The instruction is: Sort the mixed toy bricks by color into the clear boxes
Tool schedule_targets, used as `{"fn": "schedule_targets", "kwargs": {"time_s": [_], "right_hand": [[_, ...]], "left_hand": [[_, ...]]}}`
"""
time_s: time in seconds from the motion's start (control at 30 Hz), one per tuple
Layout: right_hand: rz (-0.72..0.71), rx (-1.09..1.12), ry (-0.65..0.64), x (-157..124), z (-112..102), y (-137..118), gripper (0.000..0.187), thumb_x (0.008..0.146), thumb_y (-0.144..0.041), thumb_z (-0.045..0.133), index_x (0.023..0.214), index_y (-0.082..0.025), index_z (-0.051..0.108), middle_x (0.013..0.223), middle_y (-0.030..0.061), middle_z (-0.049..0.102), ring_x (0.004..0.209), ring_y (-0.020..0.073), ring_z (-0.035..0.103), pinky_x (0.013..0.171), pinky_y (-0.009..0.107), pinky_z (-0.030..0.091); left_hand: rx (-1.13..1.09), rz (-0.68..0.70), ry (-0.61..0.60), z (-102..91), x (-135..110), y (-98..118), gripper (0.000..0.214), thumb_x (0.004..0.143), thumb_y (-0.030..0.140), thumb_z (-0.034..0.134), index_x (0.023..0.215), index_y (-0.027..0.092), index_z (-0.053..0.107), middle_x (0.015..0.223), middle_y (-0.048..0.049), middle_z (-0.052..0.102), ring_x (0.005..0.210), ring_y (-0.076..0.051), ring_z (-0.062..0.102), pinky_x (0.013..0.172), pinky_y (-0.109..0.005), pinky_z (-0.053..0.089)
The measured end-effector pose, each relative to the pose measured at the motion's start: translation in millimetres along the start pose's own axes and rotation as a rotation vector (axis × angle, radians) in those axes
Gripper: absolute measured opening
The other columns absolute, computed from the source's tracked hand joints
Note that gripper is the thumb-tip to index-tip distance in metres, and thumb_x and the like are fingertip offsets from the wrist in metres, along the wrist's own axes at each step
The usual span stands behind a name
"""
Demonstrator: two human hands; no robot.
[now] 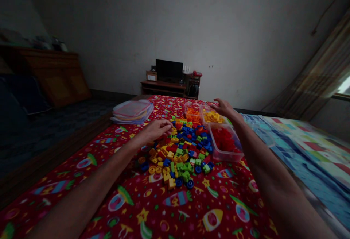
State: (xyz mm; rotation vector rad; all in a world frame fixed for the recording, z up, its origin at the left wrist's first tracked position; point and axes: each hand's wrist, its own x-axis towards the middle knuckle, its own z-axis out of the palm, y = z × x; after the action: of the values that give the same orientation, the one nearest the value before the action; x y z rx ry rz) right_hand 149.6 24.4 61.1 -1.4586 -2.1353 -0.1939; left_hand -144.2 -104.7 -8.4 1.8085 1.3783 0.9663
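Observation:
A heap of small plastic bricks (182, 150), red, blue, green, yellow and orange, lies on a red patterned cloth (169, 209). My left hand (158, 128) hovers over the heap's far left edge with fingers pinched together; what they hold, if anything, is too small to see. My right hand (223, 108) reaches over a clear tub of yellow bricks (211, 117), fingers spread and palm down. Beside it stands a tub of orange bricks (193, 114), and nearer me a tub of red bricks (225, 141).
A stack of clear lids or trays (132, 111) lies at the cloth's far left. A blue patterned cover (298, 147) spreads to the right. Behind stand a low wooden stand with a dark screen (168, 72), a wooden cabinet (54, 74) at left and a curtain (319, 74) at right.

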Motion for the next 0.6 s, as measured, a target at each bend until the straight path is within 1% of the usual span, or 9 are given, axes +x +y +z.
{"fn": "schedule_targets", "kwargs": {"time_s": [0.1, 0.17, 0.23, 0.27, 0.3, 0.37, 0.43, 0.5, 0.6], "right_hand": [[-0.021, 0.140, 0.014, -25, -2, -17, 0.031, 0.090, -0.027, 0.045, 0.110, -0.011, 0.064, 0.095, 0.0133, 0.069, 0.085, 0.0184, 0.062, 0.074, 0.028, 0.043], [-0.159, 0.226, -0.082, -52, -1, -43, 0.027, 0.090, -0.021, 0.045, 0.105, -0.011, 0.065, 0.088, 0.0097, 0.069, 0.074, 0.0147, 0.061, 0.068, 0.025, 0.042], [-0.388, 0.266, -0.239, -85, 0, -77, 0.024, 0.091, -0.021, 0.044, 0.101, -0.013, 0.065, 0.082, 0.0065, 0.068, 0.068, 0.0127, 0.058, 0.064, 0.024, 0.041], [-0.512, 0.272, -0.278, -102, 2, -95, 0.024, 0.092, -0.023, 0.043, 0.098, -0.014, 0.065, 0.083, 0.0064, 0.067, 0.071, 0.0128, 0.058, 0.066, 0.024, 0.041], [-0.661, 0.294, -0.277, -119, 3, -114, 0.024, 0.093, -0.025, 0.043, 0.099, -0.014, 0.064, 0.090, 0.0076, 0.067, 0.080, 0.0136, 0.059, 0.072, 0.025, 0.043], [-0.932, 0.287, -0.268, -150, 7, -146, 0.028, 0.094, -0.033, 0.045, 0.108, -0.015, 0.060, 0.106, 0.0094, 0.064, 0.099, 0.0165, 0.057, 0.085, 0.028, 0.043], [-1.125, 0.219, -0.251, -176, 13, -170, 0.034, 0.091, -0.042, 0.048, 0.115, -0.018, 0.058, 0.123, 0.0104, 0.057, 0.120, 0.0224, 0.045, 0.097, 0.037, 0.038], [-1.242, 0.150, -0.234, -193, 22, -183, 0.037, 0.091, -0.045, 0.046, 0.117, -0.021, 0.056, 0.128, 0.0097, 0.055, 0.129, 0.0258, 0.036, 0.103, 0.046, 0.033], [-1.251, 0.081, -0.209, -200, 35, -184, 0.031, 0.096, -0.038, 0.039, 0.118, -0.023, 0.055, 0.119, 0.0080, 0.060, 0.129, 0.0253, 0.035, 0.105, 0.052, 0.029]], "left_hand": [[0.148, 0.026, 0.036, -1.2, -2, 4, 0.039, 0.077, 0.050, 0.048, 0.088, 0.016, 0.064, 0.084, -0.0055, 0.069, 0.077, -0.021, 0.065, 0.070, -0.033, 0.052], [0.307, 0.060, 0.115, -3.0, -4, 7, 0.035, 0.078, 0.043, 0.046, 0.088, 0.016, 0.066, 0.086, -0.0056, 0.070, 0.079, -0.022, 0.064, 0.076, -0.033, 0.051], [0.437, 0.093, 0.208, -5.5, -4, 7, 0.032, 0.078, 0.037, 0.045, 0.089, 0.017, 0.067, 0.092, -0.0060, 0.070, 0.085, -0.022, 0.063, 0.082, -0.033, 0.048], [0.475, 0.103, 0.246, -7.1, -4, 7, 0.032, 0.078, 0.036, 0.045, 0.090, 0.017, 0.068, 0.095, -0.0060, 0.071, 0.088, -0.023, 0.063, 0.084, -0.032, 0.047], [0.498, 0.103, 0.277, -8.8, -4, 5, 0.032, 0.079, 0.035, 0.045, 0.091, 0.018, 0.068, 0.097, -0.0058, 0.071, 0.090, -0.023, 0.062, 0.086, -0.031, 0.046], [0.523, 0.089, 0.311, -12.7, -4, 1, 0.033, 0.080, 0.034, 0.044, 0.094, 0.018, 0.068, 0.100, -0.0054, 0.071, 0.091, -0.022, 0.062, 0.087, -0.030, 0.046], [0.540, 0.076, 0.325, -16.5, -3, -6, 0.035, 0.081, 0.033, 0.042, 0.097, 0.017, 0.068, 0.103, -0.0065, 0.070, 0.093, -0.023, 0.063, 0.088, -0.032, 0.047], [0.572, 0.080, 0.320, -18.9, -1, -16, 0.039, 0.082, 0.034, 0.041, 0.103, 0.014, 0.066, 0.109, -0.0097, 0.068, 0.099, -0.025, 0.062, 0.093, -0.035, 0.045], [0.614, 0.078, 0.274, -18.0, 0, -34, 0.050, 0.084, 0.038, 0.037, 0.119, 0.010, 0.058, 0.127, -0.0147, 0.059, 0.119, -0.027, 0.052, 0.106, -0.039, 0.035]]}}
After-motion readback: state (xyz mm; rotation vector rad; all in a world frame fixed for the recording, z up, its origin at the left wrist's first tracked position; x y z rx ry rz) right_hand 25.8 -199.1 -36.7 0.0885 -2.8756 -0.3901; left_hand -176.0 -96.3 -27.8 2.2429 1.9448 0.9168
